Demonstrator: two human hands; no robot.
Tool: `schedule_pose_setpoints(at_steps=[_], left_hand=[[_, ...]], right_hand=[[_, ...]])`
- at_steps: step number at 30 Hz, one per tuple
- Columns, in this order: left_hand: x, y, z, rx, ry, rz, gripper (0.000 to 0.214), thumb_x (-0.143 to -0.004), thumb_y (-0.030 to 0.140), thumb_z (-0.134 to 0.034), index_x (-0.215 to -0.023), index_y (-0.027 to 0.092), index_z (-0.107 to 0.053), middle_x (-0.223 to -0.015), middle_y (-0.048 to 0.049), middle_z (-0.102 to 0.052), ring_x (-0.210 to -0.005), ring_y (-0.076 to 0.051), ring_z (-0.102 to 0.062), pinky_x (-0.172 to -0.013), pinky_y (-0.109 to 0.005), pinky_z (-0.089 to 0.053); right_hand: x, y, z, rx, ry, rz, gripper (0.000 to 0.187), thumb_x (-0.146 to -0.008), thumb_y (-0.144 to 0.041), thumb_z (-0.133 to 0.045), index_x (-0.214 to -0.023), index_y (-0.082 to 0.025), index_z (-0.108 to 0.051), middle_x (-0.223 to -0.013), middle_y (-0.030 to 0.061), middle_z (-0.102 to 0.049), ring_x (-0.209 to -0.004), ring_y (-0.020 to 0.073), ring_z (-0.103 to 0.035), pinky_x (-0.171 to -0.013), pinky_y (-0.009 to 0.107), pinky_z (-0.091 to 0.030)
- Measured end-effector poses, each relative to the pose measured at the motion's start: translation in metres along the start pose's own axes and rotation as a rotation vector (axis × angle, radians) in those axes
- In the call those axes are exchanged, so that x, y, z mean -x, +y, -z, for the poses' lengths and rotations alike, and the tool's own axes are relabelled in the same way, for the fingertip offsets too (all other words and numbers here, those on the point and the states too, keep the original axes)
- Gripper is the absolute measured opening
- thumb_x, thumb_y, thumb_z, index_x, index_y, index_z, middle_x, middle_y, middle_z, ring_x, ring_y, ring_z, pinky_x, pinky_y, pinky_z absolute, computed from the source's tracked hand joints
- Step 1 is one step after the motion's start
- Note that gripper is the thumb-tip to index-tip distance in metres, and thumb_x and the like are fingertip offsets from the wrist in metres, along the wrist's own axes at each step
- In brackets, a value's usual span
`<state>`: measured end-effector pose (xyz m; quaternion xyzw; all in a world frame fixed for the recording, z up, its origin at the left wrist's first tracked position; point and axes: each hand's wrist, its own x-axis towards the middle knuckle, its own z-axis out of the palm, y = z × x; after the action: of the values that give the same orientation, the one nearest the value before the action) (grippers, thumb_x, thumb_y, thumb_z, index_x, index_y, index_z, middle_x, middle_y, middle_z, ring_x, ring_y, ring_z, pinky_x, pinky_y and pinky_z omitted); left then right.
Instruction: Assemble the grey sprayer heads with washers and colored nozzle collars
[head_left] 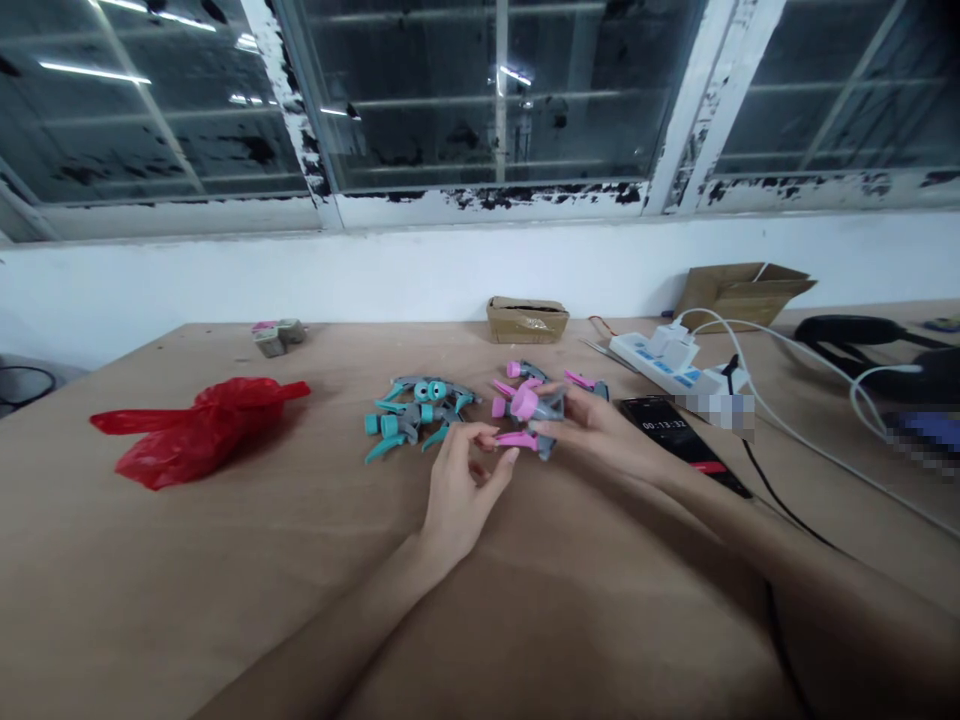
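Observation:
My right hand [589, 425] grips a pink-and-grey trigger spray head [529, 403] above the table, its pink lever pointing left. At the tip of that lever, my left hand [463, 480] has its index finger and thumb curled in a pinch. Behind the held piece lie several more pink-and-grey spray heads [514, 370], partly covered by it and by my right hand. To the left rests a group of several teal-and-grey spray heads [409, 420], jumbled close together on the table.
A knotted red plastic bag [202, 430] lies on the left. A small cardboard box [527, 322] stands against the wall. On the right are a phone [675, 440] with a running timer, a white power strip [652, 360] with cables, and an open carton [739, 295].

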<state>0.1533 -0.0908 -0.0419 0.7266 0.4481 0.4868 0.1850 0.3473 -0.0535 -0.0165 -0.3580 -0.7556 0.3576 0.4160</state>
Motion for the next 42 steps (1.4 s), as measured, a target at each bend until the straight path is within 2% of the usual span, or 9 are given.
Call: schedule_pose_setpoints(at_steps=[3, 5, 7, 11, 20, 26, 32, 37, 42], left_hand=[[0.005, 0.009, 0.0, 0.058, -0.019, -0.069, 0.02, -0.079, 0.024, -0.062, -0.095, 0.02, -0.05, -0.094, -0.0026, -0.049, -0.08, -0.013, -0.055, -0.059, -0.021, -0.048], [0.01, 0.014, 0.0, 0.081, -0.108, -0.091, 0.018, -0.079, 0.024, -0.062, -0.093, 0.02, -0.051, -0.094, -0.002, -0.049, -0.074, -0.011, -0.054, -0.059, -0.021, -0.048], [0.014, 0.017, -0.002, 0.088, -0.201, -0.073, 0.016, -0.082, 0.024, -0.06, -0.094, 0.019, -0.051, -0.089, -0.0007, -0.05, -0.068, -0.009, -0.053, -0.058, -0.021, -0.048], [0.016, 0.019, -0.005, 0.077, -0.25, -0.032, 0.009, -0.085, 0.022, -0.056, -0.092, 0.019, -0.051, -0.085, 0.0004, -0.052, -0.064, -0.008, -0.052, -0.057, -0.019, -0.046], [0.016, 0.027, -0.007, 0.057, -0.318, -0.055, 0.01, -0.089, 0.019, -0.051, -0.092, 0.021, -0.059, -0.09, -0.0004, -0.052, -0.071, -0.008, -0.054, -0.062, -0.02, -0.045], [0.016, 0.026, -0.008, 0.022, -0.278, -0.087, 0.012, -0.089, 0.018, -0.05, -0.092, 0.02, -0.062, -0.089, -0.002, -0.052, -0.075, -0.011, -0.054, -0.065, -0.024, -0.046], [0.018, 0.019, -0.01, 0.018, -0.21, -0.16, 0.017, -0.086, 0.015, -0.053, -0.098, 0.022, -0.064, -0.088, -0.0023, -0.049, -0.071, -0.011, -0.054, -0.056, -0.02, -0.046], [0.018, 0.017, -0.012, 0.007, -0.171, -0.184, 0.02, -0.086, 0.013, -0.053, -0.097, 0.024, -0.066, -0.087, -0.002, -0.049, -0.074, -0.011, -0.055, -0.062, -0.023, -0.048], [0.018, 0.02, -0.012, -0.016, -0.167, -0.162, 0.018, -0.086, 0.012, -0.052, -0.092, 0.021, -0.066, -0.087, -0.0027, -0.051, -0.074, -0.011, -0.055, -0.065, -0.024, -0.048]], right_hand=[[0.026, 0.003, -0.004, -0.594, -0.024, -0.313, 0.03, -0.076, -0.027, -0.065, -0.102, -0.022, -0.053, -0.097, 0.0022, -0.063, -0.093, 0.0166, -0.06, -0.084, 0.033, -0.046], [0.033, 0.011, -0.008, -0.825, -0.008, -0.468, 0.024, -0.072, -0.025, -0.069, -0.091, -0.02, -0.056, -0.085, -0.0003, -0.062, -0.081, 0.0132, -0.06, -0.077, 0.027, -0.047], [0.035, 0.018, -0.011, -0.913, -0.012, -0.534, 0.019, -0.074, -0.034, -0.066, -0.077, -0.018, -0.056, -0.07, -0.0014, -0.058, -0.067, 0.0108, -0.056, -0.067, 0.024, -0.046], [0.035, 0.018, -0.016, -1.005, -0.111, -0.552, 0.048, -0.083, -0.058, -0.045, -0.056, -0.018, -0.047, -0.046, -0.0048, -0.041, -0.044, 0.0085, -0.04, -0.051, 0.025, -0.042], [0.044, 0.021, -0.028, -0.653, 0.024, -0.592, 0.042, -0.082, -0.056, -0.049, -0.063, -0.018, -0.05, -0.045, -0.0063, -0.044, -0.04, 0.0067, -0.036, -0.04, 0.02, -0.025], [0.046, 0.017, -0.032, -0.481, 0.024, -0.556, 0.041, -0.079, -0.057, -0.053, -0.066, -0.018, -0.051, -0.048, -0.0061, -0.048, -0.041, 0.0064, -0.041, -0.039, 0.019, -0.027], [0.046, 0.009, -0.035, -0.442, 0.054, -0.607, 0.047, -0.078, -0.061, -0.05, -0.064, -0.017, -0.053, -0.047, -0.0039, -0.052, -0.039, 0.0065, -0.044, -0.036, 0.017, -0.029], [0.045, 0.006, -0.039, -0.463, 0.102, -0.575, 0.05, -0.079, -0.063, -0.046, -0.065, -0.016, -0.056, -0.049, -0.0034, -0.054, -0.041, 0.0065, -0.048, -0.039, 0.017, -0.034], [0.045, 0.007, -0.043, -0.402, 0.127, -0.597, 0.05, -0.079, -0.065, -0.044, -0.068, -0.017, -0.055, -0.045, -0.0049, -0.051, -0.037, 0.0066, -0.045, -0.033, 0.016, -0.029]])
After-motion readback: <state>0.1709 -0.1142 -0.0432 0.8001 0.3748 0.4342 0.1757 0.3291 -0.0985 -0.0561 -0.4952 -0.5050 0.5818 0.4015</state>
